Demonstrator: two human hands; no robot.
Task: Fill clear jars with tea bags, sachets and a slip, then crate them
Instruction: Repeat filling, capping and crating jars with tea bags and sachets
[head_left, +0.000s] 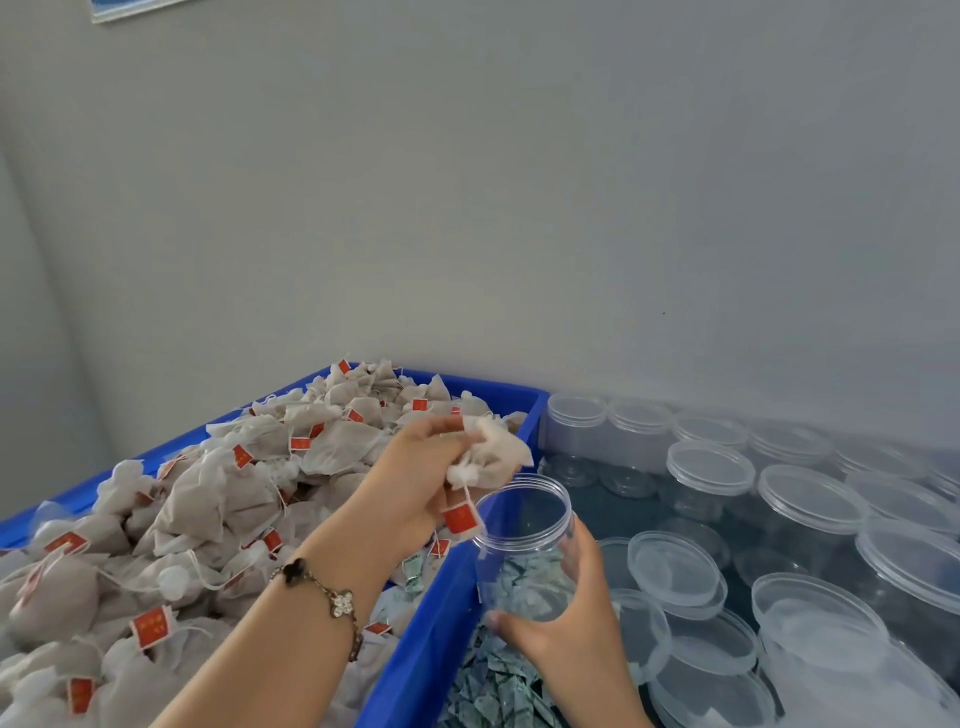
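Up high, left hand (415, 483) pinches crumpled gauzy tea bags (491, 460); right hand (563, 618) grips round clear jar (524, 545)

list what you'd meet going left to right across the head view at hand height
blue crate heaped with red-tagged tea bags → left hand gripping a bunch of tea bags → open clear jar held by the right hand → lidded clear jars

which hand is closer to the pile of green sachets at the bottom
Right. The right hand grips the open jar directly above the green sachets. The left hand is farther up, holding tea bags over the jar's mouth.
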